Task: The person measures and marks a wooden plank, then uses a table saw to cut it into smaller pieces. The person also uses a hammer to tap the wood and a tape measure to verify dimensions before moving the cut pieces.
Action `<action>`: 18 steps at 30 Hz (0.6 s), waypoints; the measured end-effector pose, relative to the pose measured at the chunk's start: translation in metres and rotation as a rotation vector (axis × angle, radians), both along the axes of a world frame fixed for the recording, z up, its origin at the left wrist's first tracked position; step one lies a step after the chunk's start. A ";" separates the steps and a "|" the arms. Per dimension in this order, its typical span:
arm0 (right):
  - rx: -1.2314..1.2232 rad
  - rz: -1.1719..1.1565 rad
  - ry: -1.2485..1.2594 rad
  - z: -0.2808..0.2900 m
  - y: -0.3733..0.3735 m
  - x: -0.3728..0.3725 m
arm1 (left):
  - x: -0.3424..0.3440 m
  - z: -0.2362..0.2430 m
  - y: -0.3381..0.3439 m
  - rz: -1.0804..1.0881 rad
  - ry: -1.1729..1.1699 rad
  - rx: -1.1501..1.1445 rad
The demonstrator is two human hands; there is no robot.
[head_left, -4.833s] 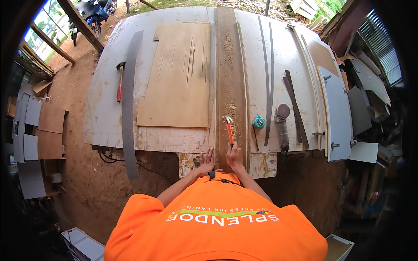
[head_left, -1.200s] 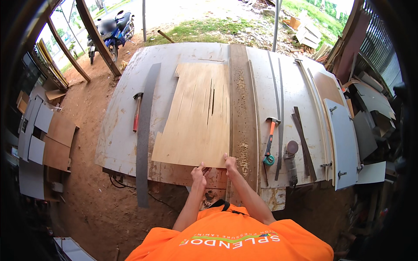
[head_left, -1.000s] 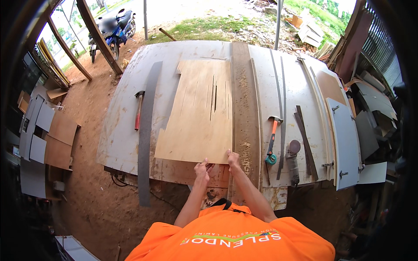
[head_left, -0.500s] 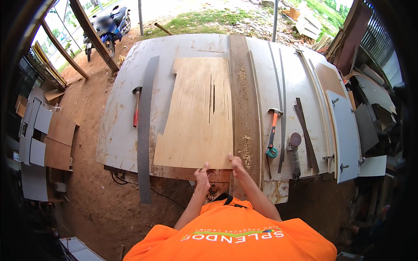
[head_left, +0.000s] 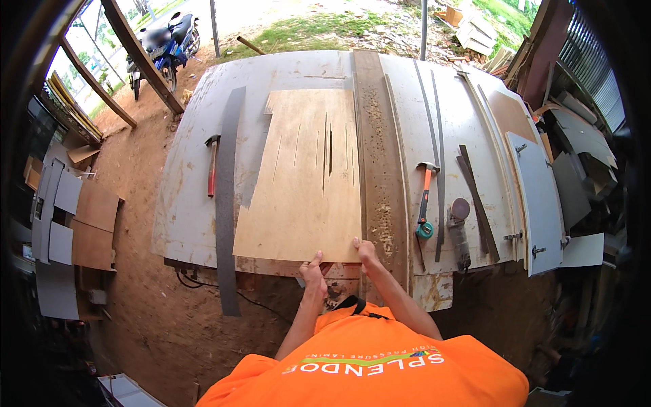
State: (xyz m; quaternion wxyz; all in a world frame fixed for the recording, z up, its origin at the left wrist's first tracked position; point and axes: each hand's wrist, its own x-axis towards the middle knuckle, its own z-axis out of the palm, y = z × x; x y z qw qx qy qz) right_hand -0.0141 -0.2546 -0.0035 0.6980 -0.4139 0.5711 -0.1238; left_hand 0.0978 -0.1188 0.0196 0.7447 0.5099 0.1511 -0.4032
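Observation:
A thin sheet of plywood (head_left: 291, 197) with several long slits and a ragged left edge lies over the work table, its near edge toward me. My left hand (head_left: 314, 273) pinches that near edge, thumb on top and fingers beneath. At the sheet's near right corner, my right hand (head_left: 366, 254) grips it the same way. Just right of the sheet runs a worn brown board (head_left: 377, 136), pitted and flecked along its length. The undersides of my fingers are hidden.
Left of the plywood lie a dark grey strip (head_left: 227, 197) and a red-handled hammer (head_left: 212, 166). Rightward are an orange-handled hammer (head_left: 426, 186), a teal tape measure (head_left: 424, 230), a dark cylindrical tool (head_left: 459, 237), dark strips (head_left: 477, 197) and a grey door panel (head_left: 532, 203) with hinges.
The near edge of the plywood has shifted slightly left, with both hands still holding it. The whole view has tilted a little; the tools lie as before.

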 end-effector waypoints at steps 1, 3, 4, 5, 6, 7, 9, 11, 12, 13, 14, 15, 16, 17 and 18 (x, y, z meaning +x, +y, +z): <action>0.015 0.020 0.067 -0.005 -0.001 0.001 | 0.000 -0.003 0.000 0.007 0.018 0.015; -0.021 -0.008 0.061 -0.014 0.000 0.006 | 0.001 -0.009 -0.001 -0.003 0.017 0.062; -0.014 -0.037 0.064 -0.017 -0.001 0.008 | 0.002 -0.012 -0.003 -0.009 0.039 0.053; -0.124 -0.019 0.096 -0.019 -0.002 0.010 | 0.003 -0.015 -0.004 -0.022 0.025 0.046; -0.203 -0.002 0.132 -0.019 -0.004 0.011 | 0.004 -0.017 -0.006 -0.034 0.030 0.019; -0.246 0.004 0.200 -0.018 -0.006 0.013 | 0.005 -0.019 -0.007 -0.034 0.056 0.008; -0.236 0.066 0.221 -0.012 -0.011 0.015 | 0.007 -0.018 -0.012 -0.019 0.039 0.012; -0.231 0.099 0.258 -0.003 -0.013 0.019 | 0.010 -0.015 -0.015 -0.001 0.042 0.034; -0.252 0.105 0.268 0.001 -0.015 0.022 | 0.013 -0.012 -0.016 0.005 0.041 0.043; -0.273 0.111 0.277 0.005 -0.015 0.026 | 0.015 -0.009 -0.017 0.015 0.051 0.049; -0.195 0.097 0.249 0.009 -0.015 0.027 | 0.017 -0.007 -0.017 0.000 0.043 0.058; -0.118 0.085 0.218 0.011 -0.015 0.029 | 0.019 -0.005 -0.017 -0.007 0.046 0.065; -0.040 0.084 0.166 0.013 -0.015 0.032 | 0.021 -0.003 -0.017 0.003 0.039 0.070; -0.061 0.082 0.185 0.014 -0.015 0.033 | 0.022 -0.003 -0.017 -0.007 0.048 0.064; -0.079 0.090 0.187 0.014 -0.016 0.034 | 0.023 -0.004 -0.016 0.000 0.050 0.058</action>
